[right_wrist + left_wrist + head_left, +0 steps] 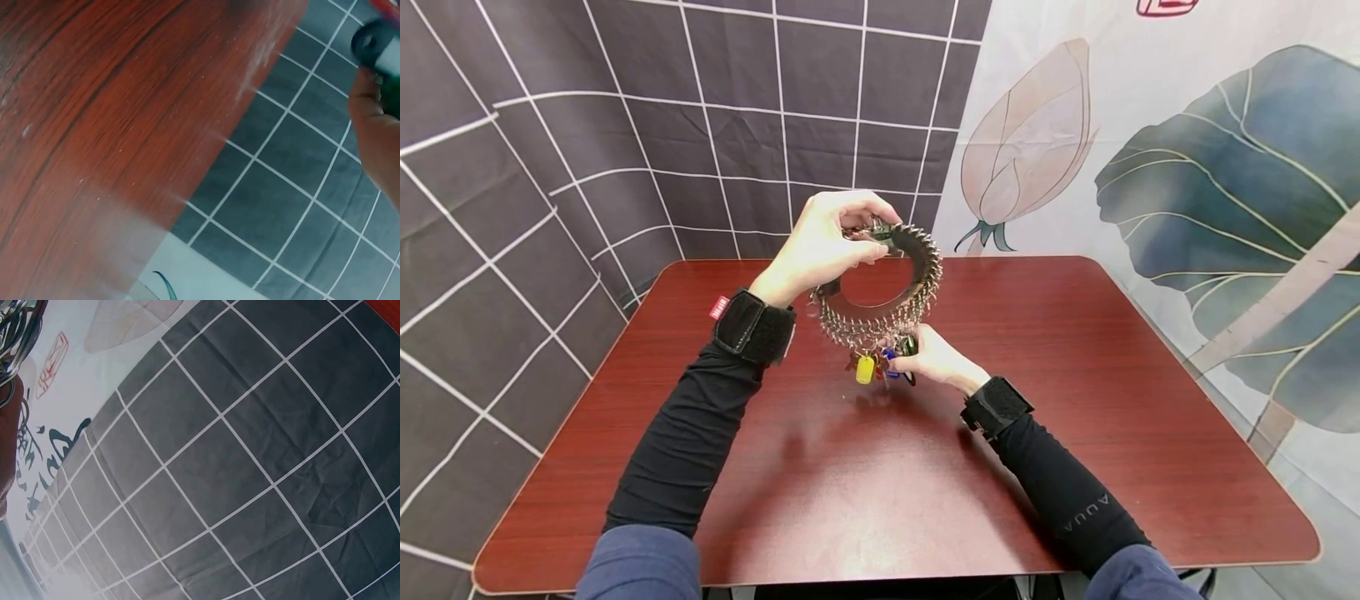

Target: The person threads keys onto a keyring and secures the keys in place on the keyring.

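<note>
Above the table, my left hand (827, 242) grips the top of a large round key ring (927, 275), a dark flat hoop edged with many small metal rings. Keys with coloured tags hang at its bottom, among them a yellow tag (865, 369) and a blue tag (891, 358). At that bunch, my right hand (942, 361) pinches a dark green tag (911, 344). The right wrist view has a dark tag with a hole (367, 42) above the fingers. Shiny metal rings (19, 331) show at the left wrist view's corner.
Below the hands spreads a reddish-brown wooden table (1045, 333) with rounded corners. Behind and to the left hangs a dark cloth with a white grid (737, 67). A pale cloth printed with a lotus bud and leaf (1030, 142) covers the right.
</note>
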{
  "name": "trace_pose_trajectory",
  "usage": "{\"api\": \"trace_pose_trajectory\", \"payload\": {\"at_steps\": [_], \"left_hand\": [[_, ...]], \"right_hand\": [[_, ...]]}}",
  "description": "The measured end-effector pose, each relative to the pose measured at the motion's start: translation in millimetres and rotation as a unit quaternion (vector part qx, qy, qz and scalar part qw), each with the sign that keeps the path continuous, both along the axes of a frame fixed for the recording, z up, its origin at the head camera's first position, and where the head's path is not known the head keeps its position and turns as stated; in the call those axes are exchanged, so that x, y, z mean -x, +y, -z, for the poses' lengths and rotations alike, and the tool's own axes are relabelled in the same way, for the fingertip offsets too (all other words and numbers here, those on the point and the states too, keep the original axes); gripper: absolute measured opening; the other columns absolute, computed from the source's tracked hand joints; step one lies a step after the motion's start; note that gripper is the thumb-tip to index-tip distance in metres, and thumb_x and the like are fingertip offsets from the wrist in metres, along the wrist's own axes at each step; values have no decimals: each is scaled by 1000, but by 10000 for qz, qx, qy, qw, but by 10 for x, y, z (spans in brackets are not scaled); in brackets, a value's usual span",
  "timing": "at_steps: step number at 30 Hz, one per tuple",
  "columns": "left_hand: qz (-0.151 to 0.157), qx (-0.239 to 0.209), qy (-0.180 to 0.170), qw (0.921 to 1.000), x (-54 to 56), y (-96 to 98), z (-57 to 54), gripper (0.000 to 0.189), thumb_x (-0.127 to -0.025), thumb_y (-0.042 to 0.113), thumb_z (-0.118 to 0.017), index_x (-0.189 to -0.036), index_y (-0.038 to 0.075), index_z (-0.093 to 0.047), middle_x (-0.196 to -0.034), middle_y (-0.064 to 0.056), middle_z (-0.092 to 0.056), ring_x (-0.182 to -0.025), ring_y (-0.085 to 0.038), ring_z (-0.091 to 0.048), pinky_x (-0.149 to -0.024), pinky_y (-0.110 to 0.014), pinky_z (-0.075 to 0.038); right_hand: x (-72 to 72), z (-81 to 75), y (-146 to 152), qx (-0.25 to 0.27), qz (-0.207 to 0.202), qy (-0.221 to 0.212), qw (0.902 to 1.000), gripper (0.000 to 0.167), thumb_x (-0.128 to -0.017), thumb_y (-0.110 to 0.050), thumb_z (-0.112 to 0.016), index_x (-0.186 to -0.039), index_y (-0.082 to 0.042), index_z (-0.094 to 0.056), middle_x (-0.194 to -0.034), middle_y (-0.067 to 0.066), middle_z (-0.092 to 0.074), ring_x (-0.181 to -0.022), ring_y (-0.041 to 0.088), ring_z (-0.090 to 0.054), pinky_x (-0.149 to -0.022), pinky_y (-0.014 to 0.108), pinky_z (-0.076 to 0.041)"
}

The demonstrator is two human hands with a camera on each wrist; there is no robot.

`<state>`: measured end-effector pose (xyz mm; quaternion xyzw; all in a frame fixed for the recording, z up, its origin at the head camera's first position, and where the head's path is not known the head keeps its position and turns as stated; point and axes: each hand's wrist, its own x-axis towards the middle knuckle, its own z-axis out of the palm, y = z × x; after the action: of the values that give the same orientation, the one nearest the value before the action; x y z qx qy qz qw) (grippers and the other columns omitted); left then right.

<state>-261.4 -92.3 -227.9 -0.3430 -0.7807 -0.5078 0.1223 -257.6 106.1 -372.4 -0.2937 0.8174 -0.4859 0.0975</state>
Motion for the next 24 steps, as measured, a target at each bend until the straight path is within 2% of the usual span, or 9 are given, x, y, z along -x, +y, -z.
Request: {"api": "trace_pose_trajectory", "payload": {"at_steps": [3,6,9,12,16,21,23,24], "left_hand": [[59,-43,-21,10000,10,-3,11,26,-76,-7,-67,-99,4,-70,-75,-5,-65,-59,-13,-59,-60,-23,-49],[69,-57,-45,9999,16,-11,19,27,-76,-8,-67,-99,4,-70,-73,-7,-64,-58,-13,-59,-59,-23,-49],[40,-52,-54,10000,21,-20,23,26,-76,-8,-67,-99,4,-70,-72,-7,-64,-58,-13,-59,-56,-23,-48],[2,-28,-38,10000,27,-19,18,27,-76,-7,-67,-99,5,-70,-72,-5,-64,-59,-12,-58,-56,-22,-46],[-34,-4,6,10000,38,-14,17,26,-76,-7,-67,-99,5,-70,-72,-5,-64,-58,-12,-57,-54,-22,-44],[-47,-10,41,10000,28,-5,14,26,-76,-6,-68,-99,5,-71,-73,-5,-64,-58,-12,-55,-54,-22,-42],[-55,-27,53,10000,23,-2,13,26,-76,-6,-68,-99,5,-71,-75,-3,-65,-59,-12,-56,-55,-21,-43],[-62,-33,49,10000,23,-1,14,26,-76,-6,-69,-100,5,-71,-77,-3,-66,-60,-12,-56,-57,-21,-43]], "right_hand": [[39,46,12,3,102,67,9999,26,-77,1,-60,-103,4,-59,-89,2,-59,-78,5,-47,-74,20,-40],[132,155,47,10,149,190,9997,28,-79,0,-62,-107,3,-62,-93,5,-62,-78,6,-47,-71,21,-39],[226,260,84,-65,213,171,9996,17,-80,-1,-60,-96,2,-64,-74,-1,-56,-65,5,-44,-61,21,-35],[236,261,104,-40,224,-22,9997,6,-78,-3,-58,-83,1,-58,-56,-8,-40,-49,4,-34,-51,21,-30],[232,255,113,131,94,-193,9997,9,-79,-7,-61,-81,1,-58,-51,-9,-41,-46,3,-37,-48,21,-32],[223,260,120,262,-49,-342,9991,17,-83,-18,-67,-89,-3,-63,-61,-6,-57,-56,4,-50,-53,21,-40],[223,261,120,371,-174,-367,9985,17,-85,-19,-68,-96,-6,-66,-69,-6,-61,-63,4,-52,-58,21,-42],[220,256,122,426,-217,-351,9982,16,-85,-18,-68,-94,-6,-66,-69,-6,-60,-63,3,-50,-59,20,-41]]}}
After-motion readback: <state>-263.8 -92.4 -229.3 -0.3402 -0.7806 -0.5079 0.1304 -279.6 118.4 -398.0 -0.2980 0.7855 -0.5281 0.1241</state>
